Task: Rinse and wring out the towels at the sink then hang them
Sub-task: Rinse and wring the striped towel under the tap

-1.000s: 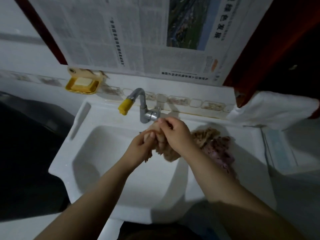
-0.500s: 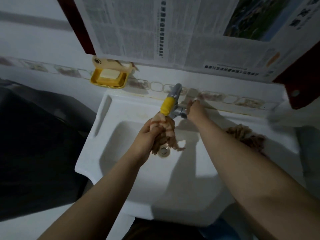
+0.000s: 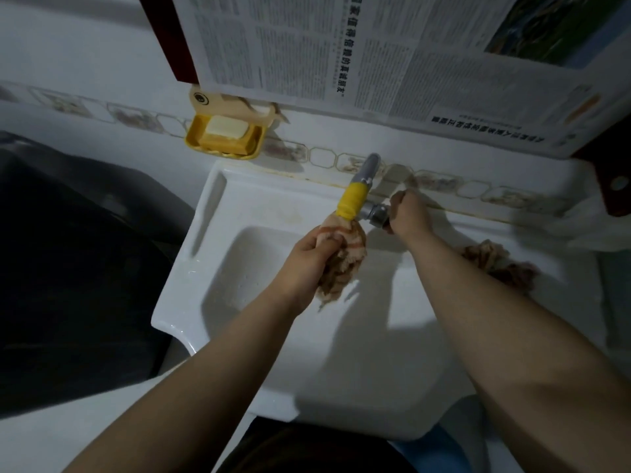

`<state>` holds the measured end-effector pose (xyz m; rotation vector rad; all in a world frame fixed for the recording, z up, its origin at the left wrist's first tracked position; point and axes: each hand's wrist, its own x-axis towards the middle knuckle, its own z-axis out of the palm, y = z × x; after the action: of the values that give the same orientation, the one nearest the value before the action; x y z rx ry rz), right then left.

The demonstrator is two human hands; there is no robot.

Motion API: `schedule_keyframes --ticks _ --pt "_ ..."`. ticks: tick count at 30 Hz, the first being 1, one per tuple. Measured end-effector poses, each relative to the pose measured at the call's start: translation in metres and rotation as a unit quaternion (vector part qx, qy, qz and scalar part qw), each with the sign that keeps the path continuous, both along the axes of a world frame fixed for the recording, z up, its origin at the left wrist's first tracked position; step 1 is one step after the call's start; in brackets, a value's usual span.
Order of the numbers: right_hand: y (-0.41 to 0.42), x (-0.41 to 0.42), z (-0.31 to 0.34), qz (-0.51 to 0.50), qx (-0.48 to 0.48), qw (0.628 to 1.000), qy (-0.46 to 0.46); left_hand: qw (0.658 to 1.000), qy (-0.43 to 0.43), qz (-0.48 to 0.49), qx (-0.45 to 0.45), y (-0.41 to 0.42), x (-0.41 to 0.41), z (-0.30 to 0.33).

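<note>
A bunched, tan-and-pink towel hung over the basin of a white sink, its top end pressed up against the yellow nozzle of the faucet at the sink's back edge. The person's left hand gripped the towel tightly, fingers curled round its upper part, while the frayed lower end dangled toward the basin floor. The right hand reached to the back edge of the sink, fingers curled round the faucet's metal valve, just to the right of the nozzle. A second towel, mottled brown and purple, lay crumpled on the sink's right-hand ledge, partly hidden behind the right forearm. Whether water was running could not be told.

On the tiled wall behind the sink's back left corner, a yellow soap dish held a pale bar of soap. Sheets of newspaper hung above the sink's back edge, covering a dark red frame. A dark bin-like shape stood beside the sink's left edge, and a white cloth showed blurred near the sink's back right corner.
</note>
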<state>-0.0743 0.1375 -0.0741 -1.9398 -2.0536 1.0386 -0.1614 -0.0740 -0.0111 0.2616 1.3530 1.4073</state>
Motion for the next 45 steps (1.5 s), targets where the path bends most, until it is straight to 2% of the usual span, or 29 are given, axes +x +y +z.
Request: schedule_keyframes --ticks 3,6,14,19,22,28,30,33,36,40,45 --pt "-0.001 0.003 0.006 0.015 -0.004 1.000 -0.001 1.000 -0.023 0.017 0.004 0.000 0.003 0.005" --pt "-0.006 0.006 0.015 0.033 -0.046 0.998 0.041 0.999 -0.031 0.027 0.008 0.001 0.006 0.008" --pt "-0.009 0.008 0.021 0.027 -0.052 0.995 0.081 1.000 -0.008 0.019 0.000 0.002 0.010 0.011" --pt "-0.006 0.008 0.017 0.059 -0.039 0.997 0.031 1.000 -0.010 0.025 0.005 0.002 0.013 0.014" --pt "-0.004 0.004 0.017 0.091 0.001 0.992 -0.083 1.000 -0.002 0.029 0.005 0.001 0.013 0.014" --pt "-0.004 0.004 0.013 0.161 0.072 0.974 -0.144 1.000 -0.004 0.026 0.003 -0.003 0.013 0.010" --pt "-0.005 0.004 0.012 0.165 0.063 0.974 -0.141 1.000 -0.004 0.029 0.001 -0.004 0.013 0.009" --pt "-0.002 0.005 0.002 0.135 0.067 0.983 -0.103 1.000 0.000 0.030 -0.008 -0.005 0.013 0.008" --pt "0.002 0.007 -0.008 0.077 0.037 0.996 -0.002 1.000 0.009 0.019 -0.009 -0.006 0.012 0.007" --pt "-0.003 0.006 -0.008 0.059 0.044 0.997 0.014 1.000 0.009 0.011 -0.005 -0.006 0.013 0.009" --pt "-0.009 -0.002 -0.003 0.021 0.071 0.997 -0.022 1.000 -0.002 0.025 -0.008 -0.004 0.014 0.009"
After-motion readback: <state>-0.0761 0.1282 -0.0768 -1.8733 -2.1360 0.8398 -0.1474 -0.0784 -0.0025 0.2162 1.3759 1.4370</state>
